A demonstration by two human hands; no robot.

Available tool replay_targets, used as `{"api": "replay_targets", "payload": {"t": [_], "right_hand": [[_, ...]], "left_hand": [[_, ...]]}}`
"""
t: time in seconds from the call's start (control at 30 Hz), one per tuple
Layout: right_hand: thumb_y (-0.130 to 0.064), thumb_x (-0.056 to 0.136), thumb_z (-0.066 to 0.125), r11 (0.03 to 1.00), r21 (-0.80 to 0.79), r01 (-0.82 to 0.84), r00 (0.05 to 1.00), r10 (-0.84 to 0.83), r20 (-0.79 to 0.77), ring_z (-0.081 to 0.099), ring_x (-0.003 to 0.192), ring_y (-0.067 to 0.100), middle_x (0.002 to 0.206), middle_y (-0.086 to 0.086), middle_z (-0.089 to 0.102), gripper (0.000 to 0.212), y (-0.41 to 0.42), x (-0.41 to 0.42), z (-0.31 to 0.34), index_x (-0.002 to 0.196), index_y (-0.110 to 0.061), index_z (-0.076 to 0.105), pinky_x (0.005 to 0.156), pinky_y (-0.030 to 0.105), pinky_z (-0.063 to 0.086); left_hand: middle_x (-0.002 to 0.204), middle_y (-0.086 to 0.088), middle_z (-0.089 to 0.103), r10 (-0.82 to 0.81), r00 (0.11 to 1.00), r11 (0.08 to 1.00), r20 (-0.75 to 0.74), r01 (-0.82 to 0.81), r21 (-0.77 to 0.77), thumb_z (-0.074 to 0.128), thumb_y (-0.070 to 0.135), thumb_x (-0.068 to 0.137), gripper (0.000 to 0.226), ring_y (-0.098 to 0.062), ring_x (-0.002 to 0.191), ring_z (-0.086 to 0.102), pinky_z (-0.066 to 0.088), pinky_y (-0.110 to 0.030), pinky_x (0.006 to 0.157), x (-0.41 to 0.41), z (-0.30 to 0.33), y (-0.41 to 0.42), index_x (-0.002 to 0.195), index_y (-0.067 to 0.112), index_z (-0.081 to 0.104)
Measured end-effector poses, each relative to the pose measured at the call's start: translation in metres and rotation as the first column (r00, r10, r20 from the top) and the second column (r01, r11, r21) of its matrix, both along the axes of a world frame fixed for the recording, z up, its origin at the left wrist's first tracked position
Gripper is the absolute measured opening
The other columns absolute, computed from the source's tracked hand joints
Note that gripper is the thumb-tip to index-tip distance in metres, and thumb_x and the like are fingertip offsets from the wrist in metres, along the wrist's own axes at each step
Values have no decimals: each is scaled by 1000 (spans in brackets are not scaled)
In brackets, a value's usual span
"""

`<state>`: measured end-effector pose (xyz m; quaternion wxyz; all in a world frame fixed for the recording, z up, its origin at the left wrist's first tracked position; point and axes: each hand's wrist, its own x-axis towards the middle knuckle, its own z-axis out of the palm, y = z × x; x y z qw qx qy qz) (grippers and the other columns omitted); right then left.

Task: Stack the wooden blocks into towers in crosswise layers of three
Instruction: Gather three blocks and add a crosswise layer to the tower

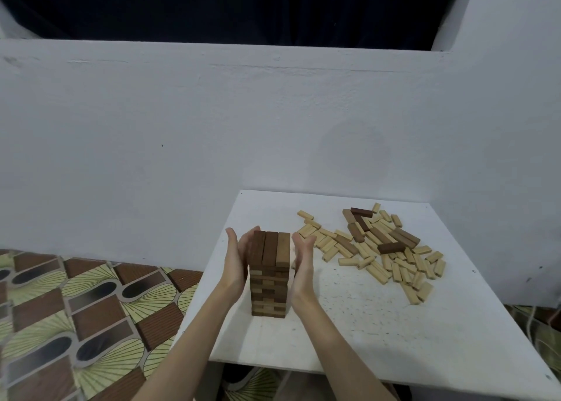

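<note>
1. Tall dark-and-light brown wooden block tower point(268, 274): near white square table's point(349, 334) 9 o'clock edge.
2. Left hand point(235, 259), right hand point(301, 262): straight fingers flanking tower, squaring it; contact unclear.
3. Loose pale and brown wooden blocks point(376, 250): at 2 o'clock; likely next, start another tower.

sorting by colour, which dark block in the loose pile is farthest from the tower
The dark brown block at the pile's far edge, nearest the wall, lying across a lighter brown one. The other dark blocks sit closer to the tower.

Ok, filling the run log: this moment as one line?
phase: squaring tower | left hand: flat at tower side | right hand: flat opposite | loose blocks: right
</note>
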<state>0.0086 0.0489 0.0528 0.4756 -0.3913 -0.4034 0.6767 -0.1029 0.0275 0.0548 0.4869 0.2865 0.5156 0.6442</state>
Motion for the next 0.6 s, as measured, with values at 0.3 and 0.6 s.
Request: {"api": "replay_targets", "payload": {"t": [0.3, 0.6], "right_hand": [[-97, 60, 32, 994, 112, -19, 998, 13, 54, 30, 141, 10, 150, -11, 37, 98, -4, -21, 2, 141, -43, 37, 117, 48, 22], [-95, 65, 33, 993, 113, -38, 998, 32, 54, 33, 140, 13, 148, -10, 40, 84, -2, -23, -3, 135, -49, 41, 116, 50, 23]], "left_hand": [[114, 13, 66, -34, 992, 998, -125, 41, 50, 6, 63, 92, 75, -2, 104, 62, 43, -28, 98, 5, 11, 2, 123, 22, 60], [110, 11, 68, -5, 987, 997, -160, 17, 69, 6, 60, 93, 73, 2, 97, 64, 47, -20, 86, 10, 11, 2, 120, 20, 61]]}}
